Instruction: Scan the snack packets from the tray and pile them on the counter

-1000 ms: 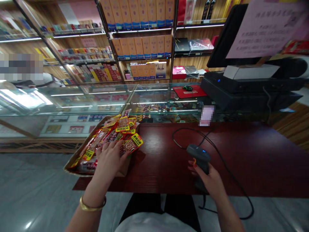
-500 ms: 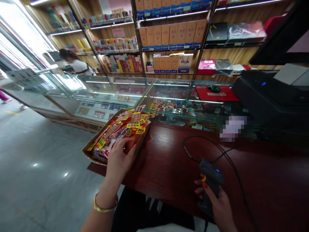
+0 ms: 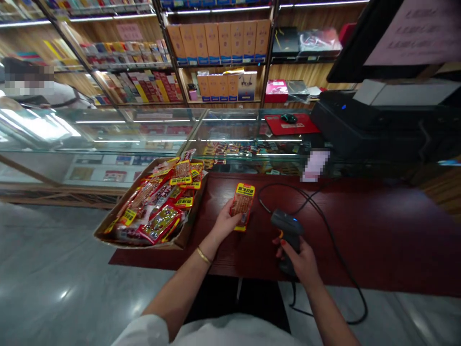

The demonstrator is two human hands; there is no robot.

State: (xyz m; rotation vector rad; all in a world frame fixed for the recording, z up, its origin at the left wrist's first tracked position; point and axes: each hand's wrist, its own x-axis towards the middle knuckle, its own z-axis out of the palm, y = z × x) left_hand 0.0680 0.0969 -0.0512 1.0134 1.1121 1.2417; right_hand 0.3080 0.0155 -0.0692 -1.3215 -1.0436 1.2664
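Note:
My left hand (image 3: 227, 222) grips a snack packet (image 3: 243, 202) with red and yellow trim and a clear middle showing brown food, its printed face up above the counter. To the right, my right hand (image 3: 297, 254) is wrapped round the handle of a dark barcode scanner (image 3: 287, 223), which shows a small blue light. The scanner's head points toward the far left. A cardboard box (image 3: 190, 218) at the counter's left end holds several similar snack packets (image 3: 162, 222), piled loosely.
The scanner's black cable (image 3: 329, 235) loops over the dark red counter (image 3: 360, 230). Behind stands a glass display case (image 3: 230, 125) with a red mouse pad (image 3: 275, 126) on top. A black machine (image 3: 356, 127) and a monitor (image 3: 345, 57) are at right. A person (image 3: 65, 93) is at far left.
My left hand has come out of the box and moved right with a snack packet in its grip. My right hand still holds the scanner. The view has turned to the right.

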